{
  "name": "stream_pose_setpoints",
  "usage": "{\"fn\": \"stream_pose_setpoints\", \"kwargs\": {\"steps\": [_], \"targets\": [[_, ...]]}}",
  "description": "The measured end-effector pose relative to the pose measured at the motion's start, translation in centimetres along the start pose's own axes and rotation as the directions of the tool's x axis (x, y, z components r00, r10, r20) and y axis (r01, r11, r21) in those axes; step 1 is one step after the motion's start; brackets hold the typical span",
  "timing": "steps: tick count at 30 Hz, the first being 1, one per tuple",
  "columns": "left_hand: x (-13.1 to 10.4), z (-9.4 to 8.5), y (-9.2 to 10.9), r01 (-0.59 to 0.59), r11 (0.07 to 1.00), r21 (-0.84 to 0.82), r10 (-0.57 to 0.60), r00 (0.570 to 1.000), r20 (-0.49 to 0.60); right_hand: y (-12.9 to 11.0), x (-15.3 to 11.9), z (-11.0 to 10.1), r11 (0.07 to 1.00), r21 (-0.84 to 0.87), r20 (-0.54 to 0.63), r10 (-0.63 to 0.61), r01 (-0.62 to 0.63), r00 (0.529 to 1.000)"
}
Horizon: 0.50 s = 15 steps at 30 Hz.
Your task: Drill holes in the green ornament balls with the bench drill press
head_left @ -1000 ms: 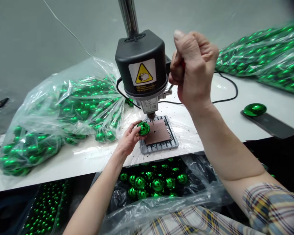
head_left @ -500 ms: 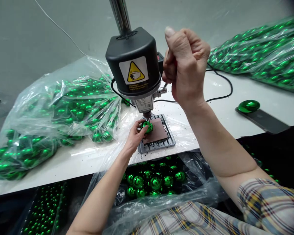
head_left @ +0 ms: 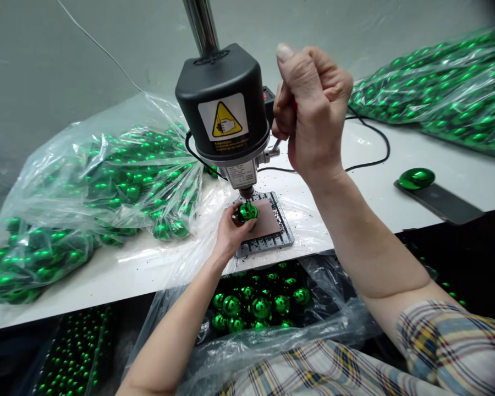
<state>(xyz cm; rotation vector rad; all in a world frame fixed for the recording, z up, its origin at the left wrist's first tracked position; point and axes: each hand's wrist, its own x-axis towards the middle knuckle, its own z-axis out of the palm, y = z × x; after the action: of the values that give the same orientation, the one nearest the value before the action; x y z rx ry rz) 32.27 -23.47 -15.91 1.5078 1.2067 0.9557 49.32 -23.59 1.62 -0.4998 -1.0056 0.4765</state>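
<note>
A shiny green ball [head_left: 247, 212] sits on a pinkish board [head_left: 268, 219] under the chuck of a black drill press [head_left: 223, 104]. My left hand [head_left: 231, 231] holds the ball between thumb and fingers from its left and front side. The board lies on a slotted metal base [head_left: 286, 234] sprinkled with dark chips. My right hand [head_left: 313, 104] is raised to the right of the drill press, its fingers curled round the end of the press's lever, which is mostly hidden inside the fist.
Clear bags of green balls lie on the table at the left [head_left: 124, 181] and back right [head_left: 445, 93]. An open bag of green balls [head_left: 262, 308] is below the table edge. A phone [head_left: 449, 204] with a green piece lies at the right, near a black cable [head_left: 385, 146].
The thumb of my left hand has shifted lower along the front of the ball. My right hand stays at nearly the same height, and the whole view has moved slightly.
</note>
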Motion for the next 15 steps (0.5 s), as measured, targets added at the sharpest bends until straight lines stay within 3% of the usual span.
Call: {"fn": "stream_pose_setpoints", "kwargs": {"steps": [4,7,12,15], "targets": [[-2.1,-1.6,0.2,0.037,0.999,0.037,-0.035,0.998,-0.049,0.0,-0.1,0.0,1.0,-0.008,0.017,-0.018,0.018,1.0],[-2.3,-2.7,-0.2,0.079,0.997,0.021,-0.077,0.993,-0.094,0.0,-0.1,0.0,0.999,-0.008,0.027,-0.041,0.041,0.999],[-0.4,-2.7,-1.1,0.055,0.981,-0.184,-0.054,0.999,0.009,0.1,0.0,-0.1,0.998,-0.064,-0.005,-0.027,0.027,1.0],[0.6,-2.1,-1.3,0.016,0.985,-0.17,-0.004,0.998,0.068,0.2,0.1,-0.2,0.996,-0.09,0.004,0.006,-0.006,1.0]]}}
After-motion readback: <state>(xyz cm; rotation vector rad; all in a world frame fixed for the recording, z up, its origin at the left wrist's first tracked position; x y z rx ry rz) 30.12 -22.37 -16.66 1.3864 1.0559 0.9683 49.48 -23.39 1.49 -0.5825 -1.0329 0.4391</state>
